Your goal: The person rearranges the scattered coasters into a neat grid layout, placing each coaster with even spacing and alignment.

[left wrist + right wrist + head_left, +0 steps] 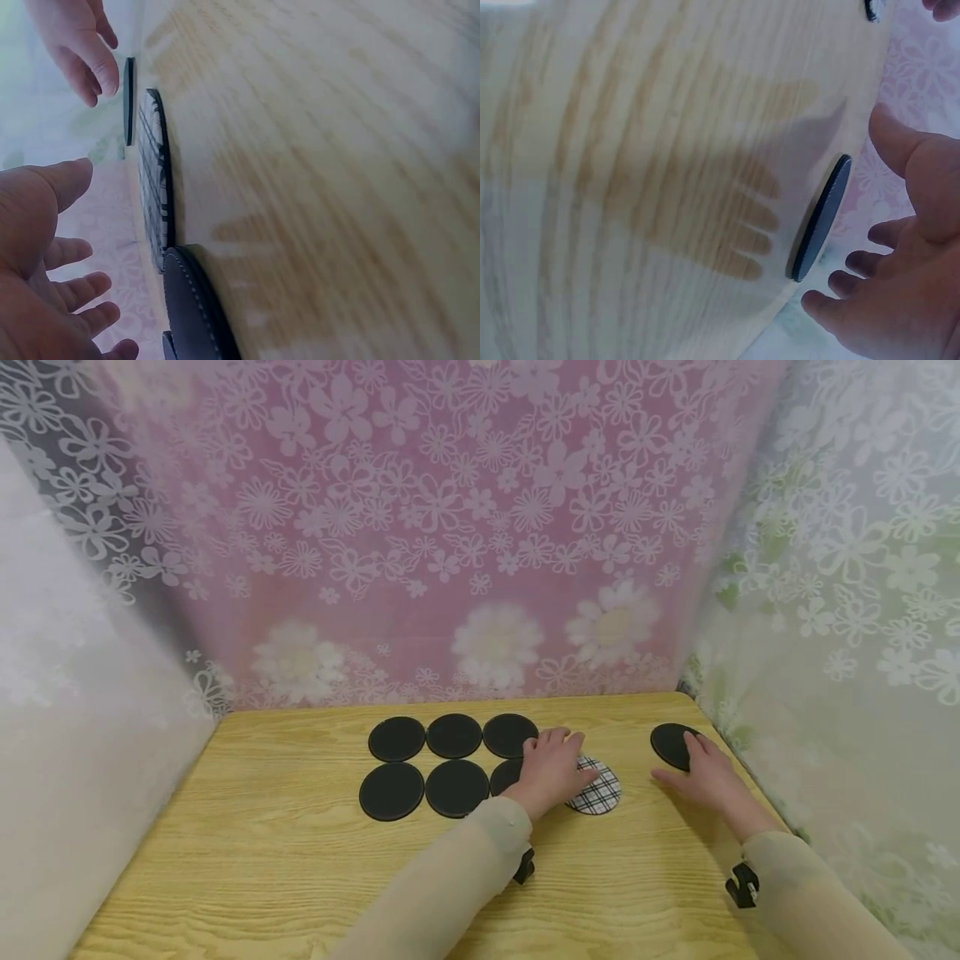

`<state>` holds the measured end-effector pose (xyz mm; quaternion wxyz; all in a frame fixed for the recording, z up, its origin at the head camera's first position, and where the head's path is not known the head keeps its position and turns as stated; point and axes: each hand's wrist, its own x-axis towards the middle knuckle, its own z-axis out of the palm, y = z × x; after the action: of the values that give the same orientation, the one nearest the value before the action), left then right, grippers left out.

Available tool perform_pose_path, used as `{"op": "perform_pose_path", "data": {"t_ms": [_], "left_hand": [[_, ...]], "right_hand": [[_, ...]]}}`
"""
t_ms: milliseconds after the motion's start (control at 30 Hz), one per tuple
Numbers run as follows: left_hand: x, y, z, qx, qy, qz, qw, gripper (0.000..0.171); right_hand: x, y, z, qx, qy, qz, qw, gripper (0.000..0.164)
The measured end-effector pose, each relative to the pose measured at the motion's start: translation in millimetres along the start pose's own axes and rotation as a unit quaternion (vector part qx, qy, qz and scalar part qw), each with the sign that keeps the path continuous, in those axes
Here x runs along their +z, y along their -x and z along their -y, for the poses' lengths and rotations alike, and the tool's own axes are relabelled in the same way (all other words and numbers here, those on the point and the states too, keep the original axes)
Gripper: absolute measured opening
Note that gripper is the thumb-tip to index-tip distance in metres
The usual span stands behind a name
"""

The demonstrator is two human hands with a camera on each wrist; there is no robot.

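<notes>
Two rows of round black coasters point(457, 787) lie on the wooden table. Beside the front row's right end is a coaster with a black-and-white plaid face point(602, 792). My left hand point(550, 770) hovers over that end with fingers spread, hiding part of the black coaster beneath; in the left wrist view it holds nothing. At the right, a lone black coaster point(670, 745) lies near the table's edge. My right hand point(708, 774) is above it, fingers extended; the right wrist view shows a gap between fingers and this coaster point(821, 219).
The wooden table point(262, 860) meets a pink flowered curtain point(450, 527) at the back. A pale flowered curtain point(847, 652) hangs along the right edge, and a white one point(90, 693) along the left.
</notes>
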<state>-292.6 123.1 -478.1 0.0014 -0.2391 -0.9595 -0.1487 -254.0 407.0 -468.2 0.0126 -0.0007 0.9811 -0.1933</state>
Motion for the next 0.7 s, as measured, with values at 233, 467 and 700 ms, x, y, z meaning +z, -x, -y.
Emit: {"op": "perform_pose_path", "data": {"t_ms": [233,467,700], "left_hand": [[6.2,-2.9,-1.4,-0.001,0.000,-0.008,1.0000,0.069],[7.7,-4.3,-4.1,0.004,-0.003,-0.007,1.0000,0.069],[7.5,-3.8,-5.3,-0.003,-0.007,-0.007,0.9999,0.069]], "right_hand": [[5.4,-8.0,-14.5,0.008,-0.015,0.001,1.000,0.110],[14.2,-21.2,-30.8,0.029,-0.029,0.002,0.999,0.122],[12.8,-26.2,-29.1,0.049,-0.021,0.007,0.999,0.114]]}}
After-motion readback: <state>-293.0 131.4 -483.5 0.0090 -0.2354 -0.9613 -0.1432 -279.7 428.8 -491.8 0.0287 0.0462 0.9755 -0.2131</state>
